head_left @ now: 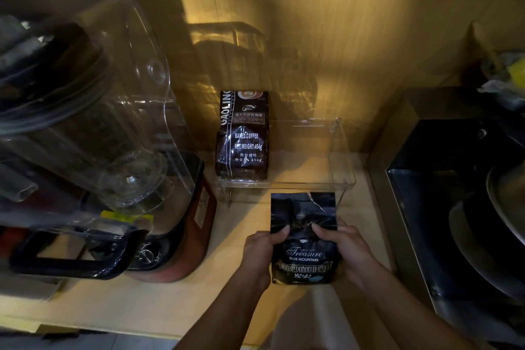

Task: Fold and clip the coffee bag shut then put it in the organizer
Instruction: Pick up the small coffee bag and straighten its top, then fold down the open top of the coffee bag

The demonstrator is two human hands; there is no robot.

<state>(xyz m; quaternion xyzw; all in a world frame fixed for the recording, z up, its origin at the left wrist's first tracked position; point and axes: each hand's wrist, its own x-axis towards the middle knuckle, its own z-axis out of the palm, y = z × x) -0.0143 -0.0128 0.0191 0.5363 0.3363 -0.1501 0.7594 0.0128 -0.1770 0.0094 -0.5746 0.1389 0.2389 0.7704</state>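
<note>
Both hands hold a black coffee bag (304, 239) upright just above the wooden worktop (147, 304), at about 5 o'clock in the view. The left hand (260, 250) grips the bag's left edge with its fingers (279, 233) closed, thumb pressed on the front; the right hand (345, 247) grips the right edge the same way, thumb on the front near the middle. The bag's top is unfolded and torn, with a ragged notch toward its right corner. Just beyond it, at 12 o'clock from the bag, sits a clear plastic organizer (341, 150) holding a brown coffee bag (243, 136) that stands in its left part. A blender (93, 133) with a clear cover fills the 9 o'clock side. At 3 o'clock a dark appliance (443, 179), possibly a stove, is too dim to identify.
</note>
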